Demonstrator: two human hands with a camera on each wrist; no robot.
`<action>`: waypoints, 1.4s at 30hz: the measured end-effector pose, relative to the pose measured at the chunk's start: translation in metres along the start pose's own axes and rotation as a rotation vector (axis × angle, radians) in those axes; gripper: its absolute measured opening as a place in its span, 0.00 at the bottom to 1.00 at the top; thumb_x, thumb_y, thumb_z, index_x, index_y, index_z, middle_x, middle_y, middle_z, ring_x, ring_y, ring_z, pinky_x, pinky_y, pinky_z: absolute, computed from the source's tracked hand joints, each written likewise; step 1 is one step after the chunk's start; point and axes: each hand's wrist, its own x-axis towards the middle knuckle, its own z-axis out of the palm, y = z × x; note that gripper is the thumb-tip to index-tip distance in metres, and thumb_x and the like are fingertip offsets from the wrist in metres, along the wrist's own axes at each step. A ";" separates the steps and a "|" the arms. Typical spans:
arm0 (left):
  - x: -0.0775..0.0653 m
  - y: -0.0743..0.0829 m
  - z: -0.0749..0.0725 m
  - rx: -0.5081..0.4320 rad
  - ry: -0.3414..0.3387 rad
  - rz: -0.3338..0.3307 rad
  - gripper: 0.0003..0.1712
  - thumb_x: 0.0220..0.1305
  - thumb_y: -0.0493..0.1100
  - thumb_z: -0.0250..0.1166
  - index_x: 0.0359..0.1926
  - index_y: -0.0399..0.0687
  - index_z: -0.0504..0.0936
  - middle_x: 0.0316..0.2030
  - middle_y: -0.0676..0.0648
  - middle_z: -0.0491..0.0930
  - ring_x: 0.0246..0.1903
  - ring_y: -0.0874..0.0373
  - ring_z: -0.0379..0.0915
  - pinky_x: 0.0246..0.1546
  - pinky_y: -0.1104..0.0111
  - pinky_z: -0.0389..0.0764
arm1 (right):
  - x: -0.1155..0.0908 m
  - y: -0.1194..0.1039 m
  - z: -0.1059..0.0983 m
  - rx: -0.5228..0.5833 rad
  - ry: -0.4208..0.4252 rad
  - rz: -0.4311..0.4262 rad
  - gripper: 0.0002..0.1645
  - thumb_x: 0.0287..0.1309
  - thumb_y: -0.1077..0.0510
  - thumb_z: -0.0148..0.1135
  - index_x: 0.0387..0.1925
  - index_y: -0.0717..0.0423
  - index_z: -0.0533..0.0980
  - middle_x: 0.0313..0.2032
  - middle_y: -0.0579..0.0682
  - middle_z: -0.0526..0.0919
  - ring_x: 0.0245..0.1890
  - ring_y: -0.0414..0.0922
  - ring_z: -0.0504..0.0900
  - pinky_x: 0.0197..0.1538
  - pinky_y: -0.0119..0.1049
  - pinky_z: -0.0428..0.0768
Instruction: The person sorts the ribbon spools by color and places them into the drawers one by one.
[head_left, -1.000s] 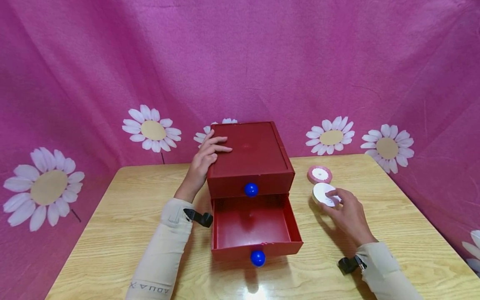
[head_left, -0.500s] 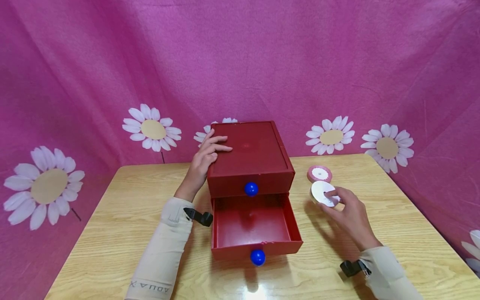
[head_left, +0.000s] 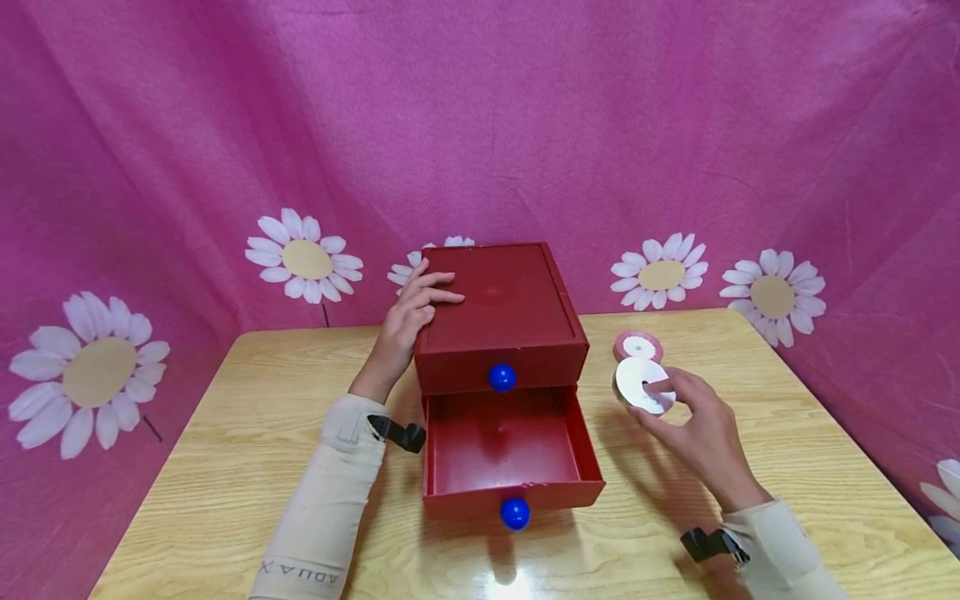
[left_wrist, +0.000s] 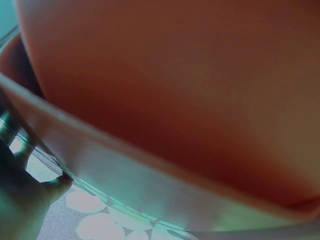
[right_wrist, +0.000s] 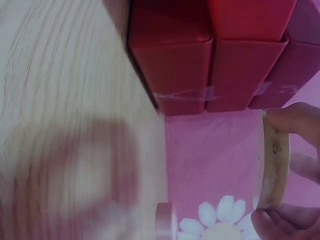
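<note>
My left hand (head_left: 399, 333) rests on the top left edge of a red two-drawer box (head_left: 498, 304), its fingers spread over the lid. In the left wrist view, that hand (left_wrist: 25, 195) is dark beside a blurred red wall. The lower drawer (head_left: 506, 450) stands pulled out with nothing seen inside. My right hand (head_left: 705, 437) pinches a ribbon spool (head_left: 636, 382) with a white face. In the right wrist view the spool (right_wrist: 276, 165) shows printed gold-coloured ribbon and is held off the table. Just behind it lies a pink ribbon spool (head_left: 624, 350).
Blue knobs mark the upper drawer front (head_left: 465, 373) and the lower drawer front. The wooden table (head_left: 285, 417) runs back to a pink curtain (head_left: 480, 125) with printed daisies. Clear tape crosses the box's side (right_wrist: 185, 95) in the right wrist view.
My right hand has raised the white-faced spool off the table and shifted it slightly left, tilting its face more upright. The left hand and the box have not moved.
</note>
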 end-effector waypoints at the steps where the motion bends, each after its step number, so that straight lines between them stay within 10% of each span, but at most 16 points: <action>1: 0.000 0.000 0.000 0.002 -0.001 0.004 0.22 0.60 0.30 0.42 0.46 0.22 0.78 0.59 0.25 0.66 0.71 0.32 0.37 0.70 0.49 0.37 | 0.000 -0.002 -0.001 0.002 0.004 -0.005 0.23 0.40 0.57 0.79 0.40 0.56 0.80 0.52 0.57 0.79 0.49 0.53 0.77 0.47 0.41 0.71; 11: 0.001 -0.001 -0.001 -0.009 0.000 0.009 0.22 0.61 0.30 0.42 0.46 0.22 0.78 0.60 0.25 0.66 0.71 0.33 0.37 0.70 0.49 0.37 | -0.001 -0.028 -0.014 0.027 -0.009 -0.024 0.21 0.38 0.55 0.80 0.38 0.52 0.81 0.56 0.55 0.78 0.55 0.54 0.75 0.51 0.53 0.74; 19: 0.001 -0.002 -0.001 -0.007 -0.004 0.003 0.22 0.61 0.30 0.42 0.47 0.23 0.79 0.60 0.26 0.66 0.71 0.33 0.36 0.71 0.49 0.37 | -0.001 -0.044 -0.020 0.063 0.024 -0.101 0.22 0.35 0.57 0.82 0.37 0.48 0.82 0.56 0.52 0.78 0.56 0.53 0.75 0.53 0.13 0.61; 42: 0.000 -0.001 -0.001 -0.011 -0.005 0.000 0.22 0.61 0.30 0.42 0.47 0.23 0.79 0.60 0.26 0.65 0.71 0.33 0.36 0.71 0.49 0.36 | -0.008 -0.080 -0.028 0.164 -0.002 -0.263 0.27 0.29 0.60 0.83 0.37 0.43 0.82 0.56 0.50 0.78 0.56 0.49 0.76 0.59 0.20 0.66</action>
